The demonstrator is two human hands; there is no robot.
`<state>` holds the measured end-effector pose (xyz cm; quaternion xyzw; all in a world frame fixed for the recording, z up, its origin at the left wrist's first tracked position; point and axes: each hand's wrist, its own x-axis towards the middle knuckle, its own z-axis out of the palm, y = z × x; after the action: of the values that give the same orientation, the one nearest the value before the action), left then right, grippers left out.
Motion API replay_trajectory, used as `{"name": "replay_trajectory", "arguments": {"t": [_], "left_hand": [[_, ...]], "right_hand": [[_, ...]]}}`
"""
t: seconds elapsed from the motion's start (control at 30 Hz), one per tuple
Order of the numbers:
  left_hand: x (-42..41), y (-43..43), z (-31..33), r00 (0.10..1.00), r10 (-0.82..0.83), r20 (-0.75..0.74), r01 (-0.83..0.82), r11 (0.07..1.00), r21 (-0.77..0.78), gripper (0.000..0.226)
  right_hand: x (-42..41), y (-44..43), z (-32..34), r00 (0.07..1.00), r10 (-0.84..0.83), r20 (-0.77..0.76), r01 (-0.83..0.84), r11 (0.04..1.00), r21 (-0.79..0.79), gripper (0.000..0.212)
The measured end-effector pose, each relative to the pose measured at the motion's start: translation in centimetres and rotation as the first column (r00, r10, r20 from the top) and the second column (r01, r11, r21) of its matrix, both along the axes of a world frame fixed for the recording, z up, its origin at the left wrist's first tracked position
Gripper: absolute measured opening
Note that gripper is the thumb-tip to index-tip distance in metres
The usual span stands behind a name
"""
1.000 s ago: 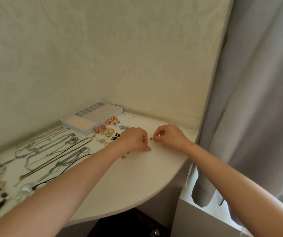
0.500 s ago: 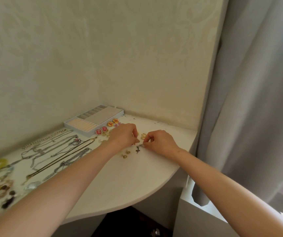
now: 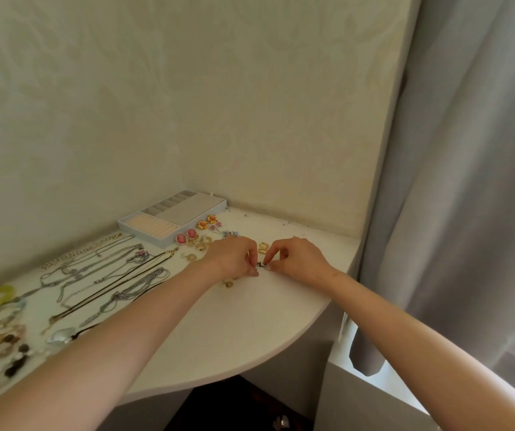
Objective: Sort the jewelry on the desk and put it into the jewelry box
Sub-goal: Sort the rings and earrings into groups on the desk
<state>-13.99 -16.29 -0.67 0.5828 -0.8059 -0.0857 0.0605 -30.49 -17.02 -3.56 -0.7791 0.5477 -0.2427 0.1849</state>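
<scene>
I see the left hand (image 3: 234, 258) and right hand (image 3: 300, 259) meet fingertip to fingertip over the desk (image 3: 250, 325). Both pinch one small dark piece (image 3: 261, 264), too small for me to tell which way it points. The jewelry box (image 3: 194, 206) sits against the wall at the back, its long side running from near left to far right. Gold hoops (image 3: 263, 247) lie just behind the fingertips.

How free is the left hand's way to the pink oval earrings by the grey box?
Probably yes: left hand sits just right of the pink oval earrings, only small gold earrings lying between, though its grip holds a small dark piece.
</scene>
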Motion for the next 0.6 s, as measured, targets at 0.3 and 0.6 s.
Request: {"name": "replay_trajectory", "arguments": {"t": [0.3,0.6], "left_hand": [[-0.9,0.1,-0.4,0.999,0.032,-0.037,-0.035,0.997,-0.076,0.028],[-1.5,-0.5,-0.8,0.997,-0.068,0.046,0.074,0.988,-0.135,0.071]], "right_hand": [[-0.1,-0.1,-0.6,0.999,-0.015,0.047,0.018,0.999,-0.049,0.010],[-4.6,-3.9,-1.5,0.900,-0.420,0.116,0.428,0.902,-0.050,0.044]]}}
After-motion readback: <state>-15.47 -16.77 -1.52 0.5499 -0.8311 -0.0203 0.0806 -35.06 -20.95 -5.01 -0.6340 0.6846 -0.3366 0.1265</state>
